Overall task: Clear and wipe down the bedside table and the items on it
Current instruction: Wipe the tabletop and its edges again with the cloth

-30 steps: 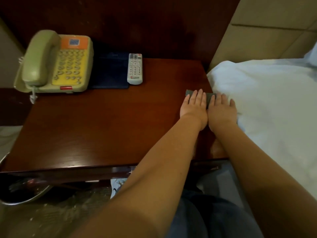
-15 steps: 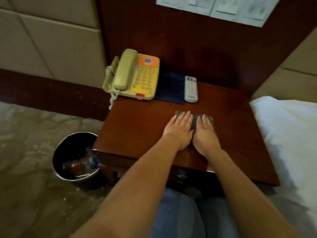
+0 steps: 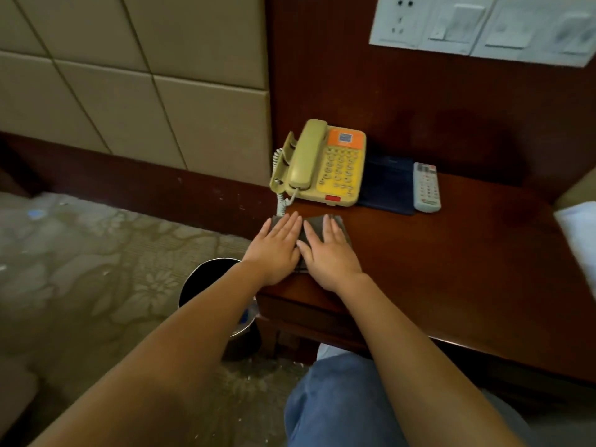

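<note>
My left hand (image 3: 278,250) and my right hand (image 3: 329,253) lie flat side by side, palms down, pressing a folded grey cloth (image 3: 314,224) onto the dark wooden bedside table (image 3: 451,259) at its front left corner. Most of the cloth is hidden under my hands. At the back of the table stand a yellow-green telephone (image 3: 322,164) with an orange panel, a dark blue folder (image 3: 388,185) and a white remote control (image 3: 426,187), left to right.
A black waste bin (image 3: 206,279) with rubbish stands on the patterned carpet just left of the table. White bedding (image 3: 577,237) borders the table's right side. A panel of sockets and switches (image 3: 483,27) is on the wall above.
Both hands have slid the cloth leftwards across the tabletop, from the right edge by the bed to the left corner in front of the telephone. My view has followed to the left.
</note>
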A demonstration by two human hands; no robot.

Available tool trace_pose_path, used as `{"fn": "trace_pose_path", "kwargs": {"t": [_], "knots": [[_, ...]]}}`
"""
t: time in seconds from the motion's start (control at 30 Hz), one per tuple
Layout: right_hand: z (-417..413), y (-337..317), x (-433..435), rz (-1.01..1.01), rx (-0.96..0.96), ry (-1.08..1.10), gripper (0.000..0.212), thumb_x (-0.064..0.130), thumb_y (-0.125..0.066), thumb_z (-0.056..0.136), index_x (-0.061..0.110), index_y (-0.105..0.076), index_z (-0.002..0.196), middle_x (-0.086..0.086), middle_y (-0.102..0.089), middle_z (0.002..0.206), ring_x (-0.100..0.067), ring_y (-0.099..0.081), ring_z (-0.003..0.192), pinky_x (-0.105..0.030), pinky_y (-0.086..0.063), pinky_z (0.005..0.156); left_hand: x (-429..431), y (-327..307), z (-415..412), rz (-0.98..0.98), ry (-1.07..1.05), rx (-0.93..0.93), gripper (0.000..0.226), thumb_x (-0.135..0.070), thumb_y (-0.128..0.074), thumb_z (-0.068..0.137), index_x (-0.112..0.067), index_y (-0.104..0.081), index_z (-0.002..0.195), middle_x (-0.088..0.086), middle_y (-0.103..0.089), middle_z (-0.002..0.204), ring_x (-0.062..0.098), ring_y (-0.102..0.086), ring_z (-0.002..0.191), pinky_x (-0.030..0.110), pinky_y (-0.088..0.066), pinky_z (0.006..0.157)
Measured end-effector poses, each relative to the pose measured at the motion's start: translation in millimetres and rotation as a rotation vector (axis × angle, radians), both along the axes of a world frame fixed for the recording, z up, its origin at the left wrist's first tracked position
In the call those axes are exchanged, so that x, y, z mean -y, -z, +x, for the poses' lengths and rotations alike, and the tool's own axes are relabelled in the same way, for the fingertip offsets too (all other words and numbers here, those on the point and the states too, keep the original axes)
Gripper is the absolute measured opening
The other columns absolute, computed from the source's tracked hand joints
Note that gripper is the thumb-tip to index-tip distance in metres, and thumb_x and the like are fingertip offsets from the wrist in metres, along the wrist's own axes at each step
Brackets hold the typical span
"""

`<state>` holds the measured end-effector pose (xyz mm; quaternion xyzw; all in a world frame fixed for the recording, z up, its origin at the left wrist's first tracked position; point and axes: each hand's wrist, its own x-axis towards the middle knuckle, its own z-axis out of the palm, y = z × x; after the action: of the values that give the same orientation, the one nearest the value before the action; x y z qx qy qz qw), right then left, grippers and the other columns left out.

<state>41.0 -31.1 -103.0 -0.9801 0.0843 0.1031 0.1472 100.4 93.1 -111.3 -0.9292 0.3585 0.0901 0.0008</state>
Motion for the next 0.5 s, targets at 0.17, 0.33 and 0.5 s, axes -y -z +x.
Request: {"fn": "trace_pose_path", "kwargs": {"t": [0.17, 0.33, 0.5], "knots": [[-22, 8, 28, -0.054, 0.008, -0.002, 0.060, 0.049, -0.012, 0.102, 0.022, 0.001, 0.153, -0.014, 0.012, 0.159, -0.025, 0.011, 0.147, -0.036, 0.001, 0.120, 26, -2, -11, 0.006, 0.036, -0.004, 0.059, -0.035, -0.016, 0.103, -0.012, 0.008, 0.151, 0.001, 0.012, 0.159, 0.012, 0.011, 0.146, 0.031, 0.008, 0.116], [-66, 4, 87, -0.099, -0.008, 0.031, 0.059, 0.049, -0.010, 0.101, 0.023, 0.005, 0.153, -0.010, 0.014, 0.159, -0.022, 0.013, 0.147, -0.034, 0.004, 0.118, 86, -3, -44, -0.020, 0.110, -0.009, 0.058, -0.037, -0.014, 0.103, -0.013, 0.007, 0.151, 0.001, 0.011, 0.159, 0.013, 0.011, 0.146, 0.032, 0.005, 0.118], [-130, 9, 160, -0.128, -0.007, 0.164, 0.058, 0.048, -0.010, 0.102, 0.024, 0.004, 0.153, -0.007, 0.013, 0.160, -0.019, 0.010, 0.147, -0.033, 0.003, 0.118, 171, 0, -95, -0.055, 0.219, -0.036, 0.058, -0.036, -0.014, 0.103, -0.013, 0.007, 0.151, 0.001, 0.011, 0.159, 0.013, 0.011, 0.146, 0.033, 0.004, 0.118]]}}
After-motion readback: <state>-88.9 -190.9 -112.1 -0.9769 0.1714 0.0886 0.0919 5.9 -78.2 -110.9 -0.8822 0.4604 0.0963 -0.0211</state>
